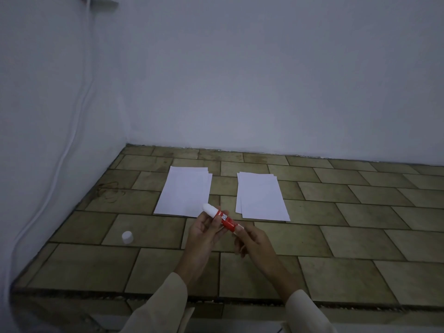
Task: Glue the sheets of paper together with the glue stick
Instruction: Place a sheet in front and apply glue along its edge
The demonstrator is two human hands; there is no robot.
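Tiled surface (336,236), uncapped glue stick (225,218), both hands

Long cream sleeves (165,306) cover both forearms.

Got the red glue stick (224,219) uncapped, my left hand (206,233) wrapped round the barrel, my right hand (254,240) pinching the base. Cap (127,237) sits off left on the tiled counter (336,236); two paper stacks (183,192) (260,197) lie behind.

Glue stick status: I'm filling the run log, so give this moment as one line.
glue stick: uncapped, glue extended | left hand: holds barrel | right hand: at base | cap: on counter | paper stacks: untouched
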